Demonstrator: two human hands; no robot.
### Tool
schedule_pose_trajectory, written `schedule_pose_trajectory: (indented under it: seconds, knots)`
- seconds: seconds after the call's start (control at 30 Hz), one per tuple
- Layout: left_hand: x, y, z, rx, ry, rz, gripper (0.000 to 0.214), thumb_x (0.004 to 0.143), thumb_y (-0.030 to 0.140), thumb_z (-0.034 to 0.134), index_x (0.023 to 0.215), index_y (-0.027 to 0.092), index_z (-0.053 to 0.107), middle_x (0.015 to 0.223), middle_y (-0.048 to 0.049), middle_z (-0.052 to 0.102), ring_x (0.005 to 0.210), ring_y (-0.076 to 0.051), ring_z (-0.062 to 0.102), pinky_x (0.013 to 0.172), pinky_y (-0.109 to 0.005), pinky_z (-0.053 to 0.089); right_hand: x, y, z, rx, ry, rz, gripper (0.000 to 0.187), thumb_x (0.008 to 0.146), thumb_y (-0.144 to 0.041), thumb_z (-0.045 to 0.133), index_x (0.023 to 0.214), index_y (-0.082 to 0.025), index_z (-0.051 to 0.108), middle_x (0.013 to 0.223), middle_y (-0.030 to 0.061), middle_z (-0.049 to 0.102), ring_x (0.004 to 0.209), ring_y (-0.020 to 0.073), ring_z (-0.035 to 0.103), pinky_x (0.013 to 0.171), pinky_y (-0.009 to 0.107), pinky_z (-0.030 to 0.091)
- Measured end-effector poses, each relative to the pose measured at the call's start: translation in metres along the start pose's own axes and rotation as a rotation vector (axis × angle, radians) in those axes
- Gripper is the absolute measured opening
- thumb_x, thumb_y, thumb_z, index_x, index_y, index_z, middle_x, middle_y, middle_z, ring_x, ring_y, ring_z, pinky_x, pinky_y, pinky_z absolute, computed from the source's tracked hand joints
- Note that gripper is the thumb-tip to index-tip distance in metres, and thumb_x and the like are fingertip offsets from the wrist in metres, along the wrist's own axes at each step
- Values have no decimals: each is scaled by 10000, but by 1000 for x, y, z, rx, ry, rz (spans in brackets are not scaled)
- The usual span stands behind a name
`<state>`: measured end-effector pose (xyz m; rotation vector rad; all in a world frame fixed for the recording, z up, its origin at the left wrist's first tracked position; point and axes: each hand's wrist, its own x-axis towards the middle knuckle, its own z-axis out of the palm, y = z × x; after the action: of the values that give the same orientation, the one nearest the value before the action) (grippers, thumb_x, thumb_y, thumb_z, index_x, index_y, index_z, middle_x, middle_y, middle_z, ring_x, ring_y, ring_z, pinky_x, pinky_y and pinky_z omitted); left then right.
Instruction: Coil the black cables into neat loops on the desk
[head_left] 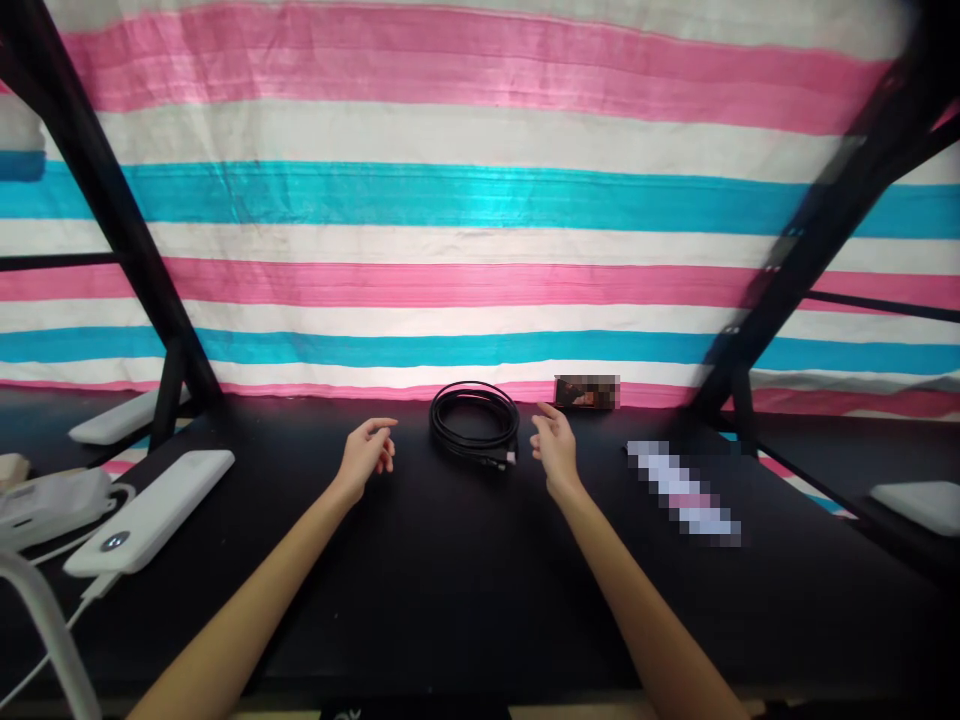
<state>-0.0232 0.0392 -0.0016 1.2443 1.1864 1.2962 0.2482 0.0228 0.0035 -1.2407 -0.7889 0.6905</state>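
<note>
A coiled black cable (475,443) lies on the black table, its loops stacked in a round bundle. Its plug ends rest at the front right of the coil, one of them with a pale pinkish tip. To the left of the coil is my left hand (367,456), empty, with fingers loosely bent and apart. On the other side, my right hand (554,446) is nearer to the coil, also empty, its index finger extended and the others partly curled. Neither hand touches the cable.
At the left lies a white power bank (161,510) with a cable plugged in, beside a white power strip (56,505). A blurred-out flat item (682,493) is on the right, and a small dark box (581,391) stands at the back. Black frame bars (112,200) rise at both sides before a striped sheet (480,200).
</note>
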Motion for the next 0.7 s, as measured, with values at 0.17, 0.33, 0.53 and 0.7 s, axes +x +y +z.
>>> schedule_pose_trajectory:
  seconds: [0.17,0.33,0.53,0.7]
  knots:
    - [0,0,-11,-114,146,14,221,646,284,498,819,150,524,428,102,415,306,-52,412,323,-158,229,-3,-7,3,152,4,106,312,611,-269,532,914,-196,540,671,-67,460,370,9,291,337,155,147]
    - [0,-2,-7,-158,180,-5,188,630,297,497,762,164,511,405,117,351,294,-47,366,324,-162,196,-7,-11,5,260,2,185,241,613,-224,533,853,-192,542,628,-75,451,354,-1,292,313,130,144]
    - [-5,0,-1,-110,149,18,180,642,314,515,746,168,520,413,107,360,296,-55,367,325,-168,191,-9,-13,5,373,49,308,200,646,-153,517,842,-194,532,597,-82,421,340,-5,288,294,108,167]
    - [-6,-1,-2,0,236,126,131,682,274,453,743,173,507,452,85,396,329,-66,379,344,-180,215,-5,-15,3,450,111,381,157,689,-119,499,822,-204,495,582,-85,411,342,2,320,291,100,184]
